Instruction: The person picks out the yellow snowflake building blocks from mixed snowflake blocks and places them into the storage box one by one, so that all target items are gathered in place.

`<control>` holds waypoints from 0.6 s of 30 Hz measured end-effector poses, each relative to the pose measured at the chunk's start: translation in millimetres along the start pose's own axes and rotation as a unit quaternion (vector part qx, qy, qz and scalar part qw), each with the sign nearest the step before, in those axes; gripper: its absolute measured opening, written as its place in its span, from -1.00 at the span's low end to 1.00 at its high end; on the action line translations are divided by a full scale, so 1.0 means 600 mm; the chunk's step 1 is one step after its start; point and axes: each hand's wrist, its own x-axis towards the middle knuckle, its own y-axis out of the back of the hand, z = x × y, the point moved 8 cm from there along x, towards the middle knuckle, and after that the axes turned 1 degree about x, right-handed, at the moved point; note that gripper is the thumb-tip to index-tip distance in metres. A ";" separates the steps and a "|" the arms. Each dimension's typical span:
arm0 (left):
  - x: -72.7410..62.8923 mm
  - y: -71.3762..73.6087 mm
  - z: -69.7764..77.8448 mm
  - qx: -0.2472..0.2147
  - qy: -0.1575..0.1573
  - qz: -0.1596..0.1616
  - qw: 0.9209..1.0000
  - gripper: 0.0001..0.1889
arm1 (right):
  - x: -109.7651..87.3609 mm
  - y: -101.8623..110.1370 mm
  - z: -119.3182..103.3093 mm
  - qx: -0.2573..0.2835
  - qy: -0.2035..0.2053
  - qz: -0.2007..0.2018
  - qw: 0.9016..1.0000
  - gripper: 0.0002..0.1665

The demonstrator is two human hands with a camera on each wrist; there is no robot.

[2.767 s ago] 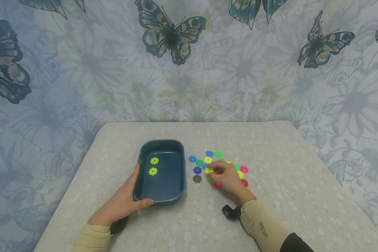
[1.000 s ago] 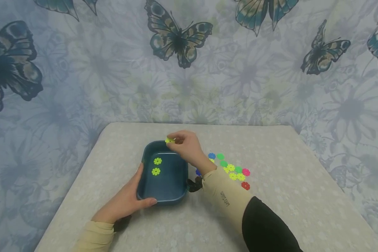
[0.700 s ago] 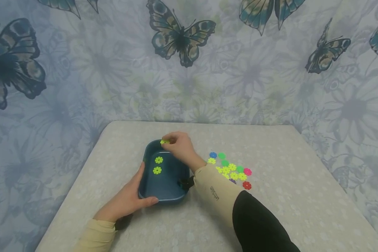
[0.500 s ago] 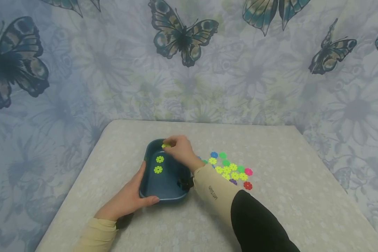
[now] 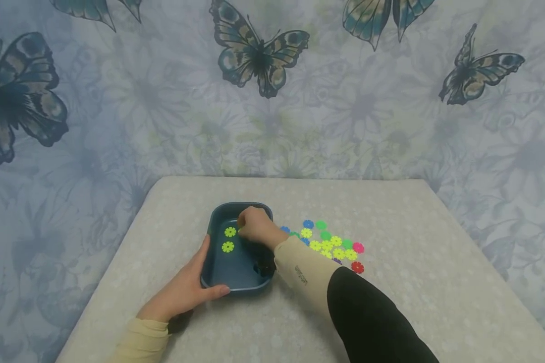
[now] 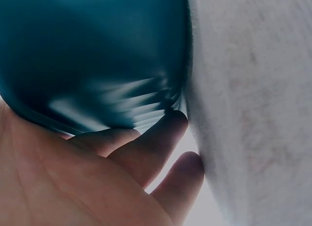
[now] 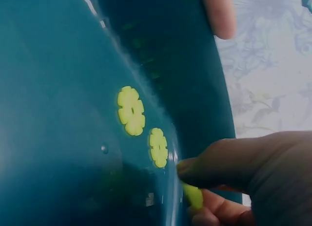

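Note:
A dark blue rectangular tray (image 5: 238,276) stands on the table, tilted slightly in the head view. My left hand (image 5: 179,292) grips its near left corner, thumb along the near rim and fingers against the outer side wall (image 6: 112,70). Inside lie two yellow flower-shaped plastic discs, a far one (image 5: 230,232) and a nearer one (image 5: 227,247). My right hand (image 5: 256,225) is down inside the tray's far part, to the right of them. Its thumb and fingers pinch a third yellow disc (image 7: 194,197), mostly hidden by the hand in the head view.
Right of the tray, several loose discs lie in a cluster: yellow (image 5: 326,244), green (image 5: 321,225), blue (image 5: 308,224), pink (image 5: 358,247) and red (image 5: 357,267). My right forearm hides part of it. A butterfly-patterned wall (image 5: 272,141) rises behind the pale tablecloth (image 5: 390,217).
The right hand took a yellow disc from the cluster, carried it left over the tray's far rim, then lowered it inside. The left hand has kept its hold on the tray.

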 end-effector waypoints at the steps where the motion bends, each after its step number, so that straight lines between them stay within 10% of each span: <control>1: -0.001 -0.002 -0.001 0.001 0.000 0.001 1.000 0.39 | 0.000 -0.003 0.000 -0.014 0.004 -0.002 1.000 -0.77; 4: -0.001 -0.008 -0.002 0.004 -0.006 0.007 1.000 0.39 | -0.003 -0.011 -0.004 -0.049 0.018 -0.011 0.999 -0.95; 11: -0.004 -0.016 -0.001 0.004 -0.014 0.014 1.000 0.39 | -0.004 -0.027 -0.002 -0.093 0.029 -0.028 0.995 -0.48; 18: -0.008 -0.022 0.003 0.006 -0.020 0.019 1.000 0.38 | -0.008 -0.035 0.000 -0.127 0.033 -0.018 0.991 -0.55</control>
